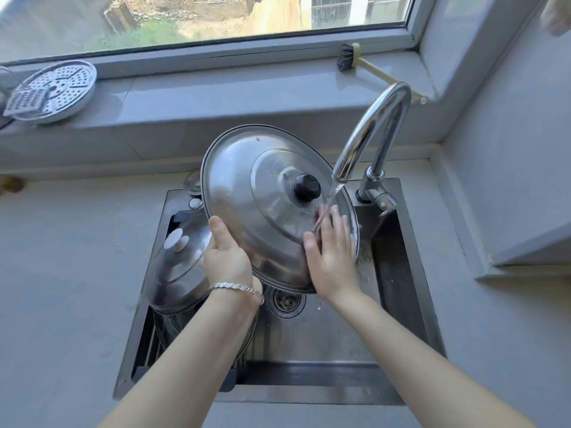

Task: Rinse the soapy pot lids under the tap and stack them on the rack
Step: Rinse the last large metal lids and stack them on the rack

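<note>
A large steel pot lid [247, 193] with a black knob is held tilted over the sink, its top facing me. My left hand [227, 257] grips its lower left rim, a silver bracelet on the wrist. My right hand [332, 257] lies flat with fingers spread on the lid's lower right face, where water from the chrome tap [370, 134] runs over it. A second lid [182, 273] with a white knob rests on the rack [148, 350] at the left side of the sink.
The steel sink [401, 304] has a drain strainer [285, 301] under the held lid. On the window sill lie a perforated steamer plate [61, 91] at the left and a brush [364, 64] at the right. Grey counter surrounds the sink.
</note>
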The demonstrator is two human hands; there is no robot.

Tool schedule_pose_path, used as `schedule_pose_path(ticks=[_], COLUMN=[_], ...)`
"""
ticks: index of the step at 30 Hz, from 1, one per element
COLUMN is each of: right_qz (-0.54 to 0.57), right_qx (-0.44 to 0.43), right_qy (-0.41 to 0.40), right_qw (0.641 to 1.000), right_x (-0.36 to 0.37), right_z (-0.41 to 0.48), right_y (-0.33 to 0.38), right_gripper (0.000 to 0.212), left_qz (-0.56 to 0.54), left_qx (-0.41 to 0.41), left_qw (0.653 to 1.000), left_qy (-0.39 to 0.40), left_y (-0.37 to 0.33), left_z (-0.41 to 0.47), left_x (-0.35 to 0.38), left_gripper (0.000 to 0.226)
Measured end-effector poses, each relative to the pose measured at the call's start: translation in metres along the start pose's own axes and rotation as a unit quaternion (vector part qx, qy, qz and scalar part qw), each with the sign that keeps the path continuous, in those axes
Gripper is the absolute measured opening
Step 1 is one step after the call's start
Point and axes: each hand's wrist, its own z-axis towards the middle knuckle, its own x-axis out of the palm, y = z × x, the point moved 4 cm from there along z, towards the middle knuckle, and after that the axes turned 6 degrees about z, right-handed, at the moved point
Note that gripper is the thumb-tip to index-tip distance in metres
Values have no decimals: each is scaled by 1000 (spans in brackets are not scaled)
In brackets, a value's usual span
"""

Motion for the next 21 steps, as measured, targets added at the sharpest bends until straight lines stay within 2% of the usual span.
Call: schedule_pose_path(ticks=[3,6,8,11,14,16,17,18,20,21], right_qz=[47,70,102,138,-29,-23,23,77,120,114], right_qx=[45,79,64,3,-153,-221,-214,-182,-60,31], right_qy=[-28,37,99,200,258,269,246,187,29,-21], right_qw=[997,994,988,970,954,937,945,962,991,993], right_x=[-21,-30,-27,-12,7,10,4,-6,-28,-35], right_z=[37,64,74,66,28,-1,-10,-14,-8,-6], right_y=[-17,-29,-24,6,30,29,21,10,-28,-50], right_gripper=[53,47,45,40,44,43,38,32,23,25], left_qz=[12,65,106,160,197,193,191,198,229,239], left_qx=[-12,-6,-2,-7,-9,-29,-34,-29,-13,-6], left_qw=[1000,996,991,982,977,978,979,977,972,969], left_qy=[19,57,83,100,83,74,70,67,61,64], left_y=[5,9,11,18,24,27,29,29,26,22], left_z=[4,5,3,1,-2,-1,3,6,13,15], left_x=[-11,-22,-24,-23,-19,-19,-20,-22,-25,-27], left_gripper=[38,39,41,45,47,47,47,48,49,48])
